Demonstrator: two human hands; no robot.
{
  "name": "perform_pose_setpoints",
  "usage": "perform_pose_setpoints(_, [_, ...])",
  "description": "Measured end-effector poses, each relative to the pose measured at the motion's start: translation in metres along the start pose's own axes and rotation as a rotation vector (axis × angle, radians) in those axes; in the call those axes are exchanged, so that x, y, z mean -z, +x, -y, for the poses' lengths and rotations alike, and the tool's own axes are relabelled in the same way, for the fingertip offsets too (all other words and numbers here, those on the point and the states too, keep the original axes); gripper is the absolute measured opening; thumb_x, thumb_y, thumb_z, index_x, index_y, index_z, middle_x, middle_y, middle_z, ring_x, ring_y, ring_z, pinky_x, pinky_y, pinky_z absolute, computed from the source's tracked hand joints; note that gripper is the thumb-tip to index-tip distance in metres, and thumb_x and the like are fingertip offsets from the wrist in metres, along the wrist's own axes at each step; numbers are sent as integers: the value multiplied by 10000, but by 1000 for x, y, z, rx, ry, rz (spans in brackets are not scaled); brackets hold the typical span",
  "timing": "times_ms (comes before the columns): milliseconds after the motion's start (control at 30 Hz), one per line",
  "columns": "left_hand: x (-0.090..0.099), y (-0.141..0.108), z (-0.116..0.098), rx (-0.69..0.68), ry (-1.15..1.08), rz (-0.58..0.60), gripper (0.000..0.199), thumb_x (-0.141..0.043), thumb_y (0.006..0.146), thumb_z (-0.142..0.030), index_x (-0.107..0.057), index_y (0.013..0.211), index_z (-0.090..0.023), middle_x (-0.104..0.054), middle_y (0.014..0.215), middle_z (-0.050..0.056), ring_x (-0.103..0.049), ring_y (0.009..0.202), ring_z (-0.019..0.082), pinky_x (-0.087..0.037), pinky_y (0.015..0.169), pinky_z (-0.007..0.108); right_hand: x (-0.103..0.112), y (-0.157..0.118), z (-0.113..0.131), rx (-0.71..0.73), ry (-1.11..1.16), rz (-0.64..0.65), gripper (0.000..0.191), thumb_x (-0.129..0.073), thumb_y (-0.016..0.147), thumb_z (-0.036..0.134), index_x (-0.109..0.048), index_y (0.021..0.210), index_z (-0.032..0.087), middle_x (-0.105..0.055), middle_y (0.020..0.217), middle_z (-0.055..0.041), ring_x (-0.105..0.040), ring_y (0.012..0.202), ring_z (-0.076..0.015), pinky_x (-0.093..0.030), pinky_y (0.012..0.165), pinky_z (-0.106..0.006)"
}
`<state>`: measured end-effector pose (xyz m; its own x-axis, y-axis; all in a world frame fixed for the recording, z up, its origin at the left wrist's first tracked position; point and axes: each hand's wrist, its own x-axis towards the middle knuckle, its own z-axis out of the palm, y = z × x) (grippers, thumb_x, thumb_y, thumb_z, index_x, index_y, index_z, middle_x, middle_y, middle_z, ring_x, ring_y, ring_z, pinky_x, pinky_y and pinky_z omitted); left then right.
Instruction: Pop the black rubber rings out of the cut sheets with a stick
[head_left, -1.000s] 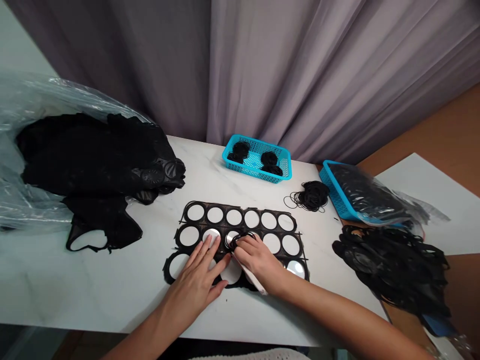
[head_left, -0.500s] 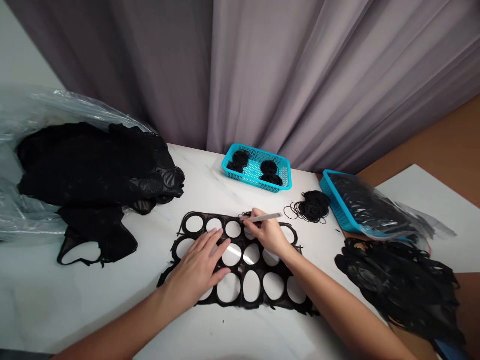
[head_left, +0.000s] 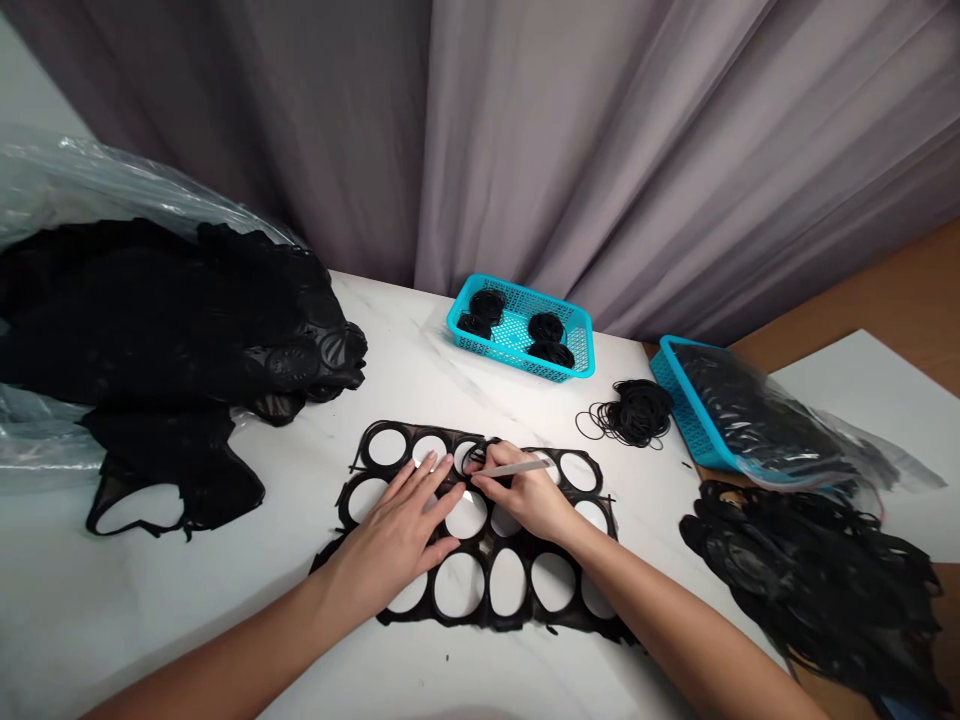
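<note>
A black rubbery sheet (head_left: 484, 545) with rows of large round holes lies flat on the white table. My left hand (head_left: 401, 525) rests flat on its left part, fingers spread. Closed in a pinch, my right hand (head_left: 525, 490) holds a slim, flat, silver-grey tool (head_left: 517, 467) over the sheet's top row; whether it is tweezers or a blade I cannot tell. Thin black rings (head_left: 474, 456) show at the right fingertips, beside the third hole of that row. The fingers partly hide them.
Behind the sheet stands a turquoise basket (head_left: 517, 363) with several bundles of black rings. A loose ring pile (head_left: 643, 412) lies right of it. Farther right are another turquoise basket (head_left: 690, 420) with a filled plastic bag and a black scrap heap (head_left: 810, 590). Black sheets (head_left: 165, 320) fill the left.
My right hand has moved slightly left and down along the top row, and black rings now show at its fingertips. My left hand stays flat on the sheet. The view has shifted a little.
</note>
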<state>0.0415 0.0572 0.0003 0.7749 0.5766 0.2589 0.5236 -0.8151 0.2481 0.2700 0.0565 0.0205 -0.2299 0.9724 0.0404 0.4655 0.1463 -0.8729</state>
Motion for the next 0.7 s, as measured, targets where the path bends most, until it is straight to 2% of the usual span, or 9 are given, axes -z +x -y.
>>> perform_pose_setpoints(333, [0, 0, -2, 11, -17, 0, 474, -559, 977, -361, -472, 1424, -230, -372, 1555, 119, -305, 1445, 329, -345, 1141, 515, 3, 4, 1, 74, -97, 36, 194, -605, 916, 204, -527, 740, 224, -672, 920, -25, -584, 903, -198, -433, 802, -335])
perform_pose_setpoints(467, [-1, -1, -1, 16, -34, -17, 481, -548, 982, -358, -454, 1440, -244, -350, 1568, 106, -299, 1450, 316, -335, 1150, 506, -1, -1, 4, 161, -322, 84, 217, -518, 962, 213, -499, 746, 225, -617, 807, -38, -540, 802, -206, -408, 748, -341])
perform_pose_setpoints(600, [-3, -2, 0, 24, -43, 1, 484, -558, 974, -367, -464, 1429, -232, -308, 1588, 105, -274, 1459, 316, -314, 1164, 503, -9, -7, 6, 316, -621, 149, 137, -457, 960, 166, -545, 866, 214, -652, 968, -104, -525, 905, -252, -375, 817, -391])
perform_pose_setpoints(667, [-3, -2, 0, 26, -35, 9, 483, -568, 969, -366, -473, 1421, -226, -308, 1587, 111, -264, 1461, 326, -322, 1158, 512, -3, -2, 4, 327, -672, 98, 107, -465, 936, 152, -551, 908, 209, -649, 1008, -121, -526, 928, -266, -372, 824, -396])
perform_pose_setpoints(700, [-3, -1, -1, 27, -32, 10, 482, -571, 968, -364, -475, 1420, -228, -317, 1583, 111, -263, 1461, 331, -328, 1153, 518, 4, 3, 1, 306, -678, 28, 113, -454, 932, 152, -549, 904, 207, -646, 982, -122, -528, 908, -267, -375, 805, -392])
